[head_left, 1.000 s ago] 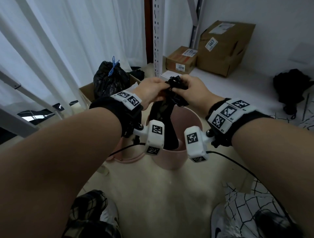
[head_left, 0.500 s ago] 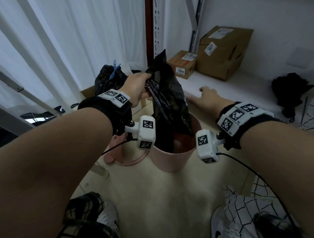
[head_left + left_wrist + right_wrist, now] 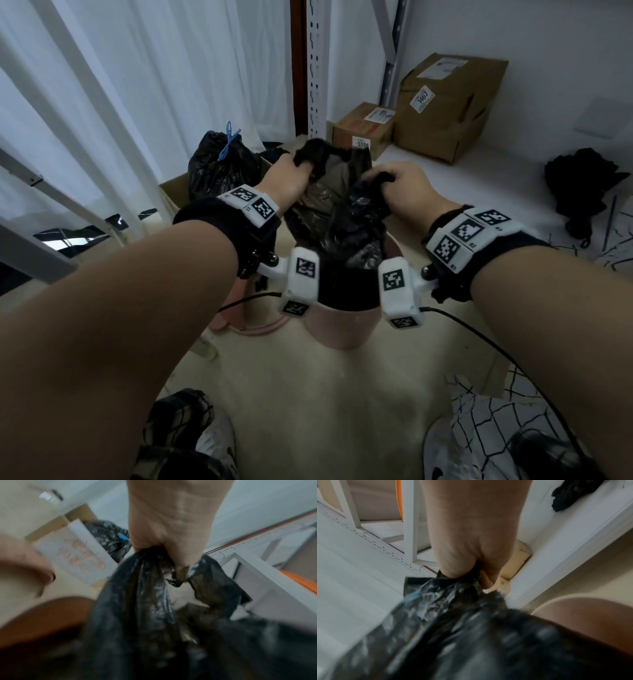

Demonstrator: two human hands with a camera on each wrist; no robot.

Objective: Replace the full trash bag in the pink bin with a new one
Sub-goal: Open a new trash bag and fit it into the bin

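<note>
Head view: below both hands stands a pink bin [image 3: 342,325], with a black trash bag [image 3: 337,219] rising out of it between them. Left hand [image 3: 287,181] grips one bunched edge of the bag's mouth; right hand [image 3: 407,192] grips the opposite edge.

The trash bag [image 3: 337,219] in my hands is thin black plastic, crinkled and glossy where it catches light. The pink bin [image 3: 342,325] at centre looks like smooth matt plastic. The boxes [image 3: 445,106] at upper right are plain brown cardboard with paper labels.
</note>
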